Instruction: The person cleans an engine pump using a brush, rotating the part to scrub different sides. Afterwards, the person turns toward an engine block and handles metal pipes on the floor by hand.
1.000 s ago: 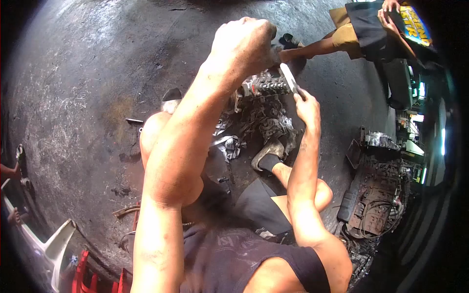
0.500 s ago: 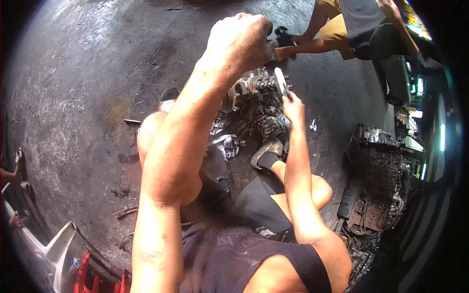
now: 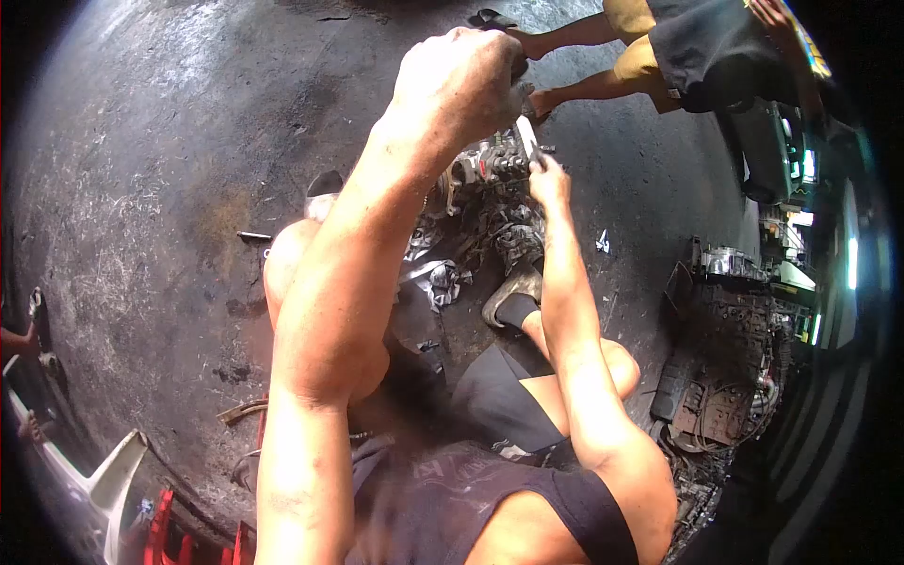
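Note:
My left hand (image 3: 461, 80) is raised high and closed in a fist. A small greyish piece shows at its far side, too hidden to name. My right hand (image 3: 549, 184) is closed around the dark handle of a knife-like tool with a pale flat blade (image 3: 527, 138). The blade's tip points up at the underside of my left fist; whether it touches the greyish piece I cannot tell. Below both hands stands a greasy metal engine or gearbox assembly (image 3: 494, 165), partly covered by my left forearm. Crumpled grey rags or wrapping (image 3: 443, 282) lie between my legs.
Another person's legs (image 3: 574, 42) stand just beyond the assembly. More engine parts (image 3: 720, 405) lie on the right. A white panel (image 3: 113, 471) and a red frame (image 3: 165, 532) are at lower left. A short dark bar (image 3: 254, 235) lies on the stained floor (image 3: 169, 169).
My right hand has moved up and left, bringing the blade closer to my left fist. My left hand stays almost still. The other person has shifted, one foot now further up and left.

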The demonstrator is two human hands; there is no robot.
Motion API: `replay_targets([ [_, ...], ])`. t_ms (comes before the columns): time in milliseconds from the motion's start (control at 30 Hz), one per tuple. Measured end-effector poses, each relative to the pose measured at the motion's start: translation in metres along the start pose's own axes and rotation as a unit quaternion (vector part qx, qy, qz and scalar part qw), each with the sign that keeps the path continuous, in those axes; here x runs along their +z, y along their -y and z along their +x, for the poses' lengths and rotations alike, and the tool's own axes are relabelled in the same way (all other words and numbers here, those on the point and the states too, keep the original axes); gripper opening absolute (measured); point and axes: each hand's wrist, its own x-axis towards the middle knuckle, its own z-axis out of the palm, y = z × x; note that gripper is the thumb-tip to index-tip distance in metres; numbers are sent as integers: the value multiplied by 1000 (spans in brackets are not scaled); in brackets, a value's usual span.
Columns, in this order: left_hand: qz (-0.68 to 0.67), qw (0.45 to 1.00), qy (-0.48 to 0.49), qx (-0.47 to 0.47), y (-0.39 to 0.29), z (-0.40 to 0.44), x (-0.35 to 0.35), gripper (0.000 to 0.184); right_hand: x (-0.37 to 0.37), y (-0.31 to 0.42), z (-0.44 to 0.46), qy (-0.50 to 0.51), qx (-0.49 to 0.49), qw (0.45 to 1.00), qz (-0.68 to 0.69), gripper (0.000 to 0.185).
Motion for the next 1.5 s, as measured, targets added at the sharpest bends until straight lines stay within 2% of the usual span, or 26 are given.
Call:
replay_targets([
  [100,0,1000,-2,-1,-1,-1,-1,32,-63,40,-27,-61,0,995,75,35],
  [167,4,1000,-2,1,0,1,-2,31,-81,35,-46,-46,-36,996,62,35],
  [233,4,1000,-6,10,2,3,-3,31,-71,36,-57,-3,-14,1000,0,36],
  [267,6,1000,6,6,1,4,-2,32,-45,18,-41,51,-34,996,-60,35],
  [300,7,1000,21,2,0,4,-1,32,-18,4,-30,13,-75,996,-51,33],
  [367,5,1000,30,-3,-2,4,-3,34,-16,3,-3,-10,-103,991,-90,32],
  [400,1,1000,30,-4,-4,2,-3,35,-27,7,4,-6,-103,990,-101,31],
  [433,-6,999,33,-4,-6,1,-2,36,-54,31,-6,0,-52,991,-123,31],
  [500,1,1000,14,3,-6,3,1,37,-81,27,-21,-36,-117,991,-59,32],
  [567,3,1000,10,1,-7,4,3,37,-93,31,-50,-15,-80,994,-67,33],
  [633,7,1000,17,-2,-8,5,3,36,-79,39,-63,52,-59,988,-135,33],
  [700,-6,1000,12,8,-8,2,10,35,-27,0,-30,9,-108,985,-132,36],
  [800,3,1000,10,17,-11,-1,9,34,-56,18,-4,26,-27,997,-74,39],
  [900,2,1000,5,17,-9,2,12,33,-98,0,-16,-75,-88,993,-7,39],
  [967,8,1000,3,19,-7,2,8,33,-100,-25,-34,-88,-114,990,-3,39],
  [1033,18,1000,23,11,-9,3,2,33,-84,-33,-51,-66,-100,990,-70,36],
  [1100,28,999,16,7,-8,3,3,31,-28,-55,-39,-34,-116,991,-61,35],
  [1167,21,999,22,10,-7,3,9,31,-11,-39,-20,-54,-102,991,-72,33],
  [1267,8,1000,28,0,-8,3,14,31,-48,-18,15,-51,-97,993,-53,32],
  [1367,21,999,25,12,-6,4,6,31,-105,1,-20,-97,-153,983,-11,34],
  [1433,28,999,18,11,-4,4,5,30,-99,-6,-41,-57,-92,994,21,35],
  [1500,33,999,23,6,-4,7,2,30,-61,-12,-41,-4,-95,993,-74,38],
])
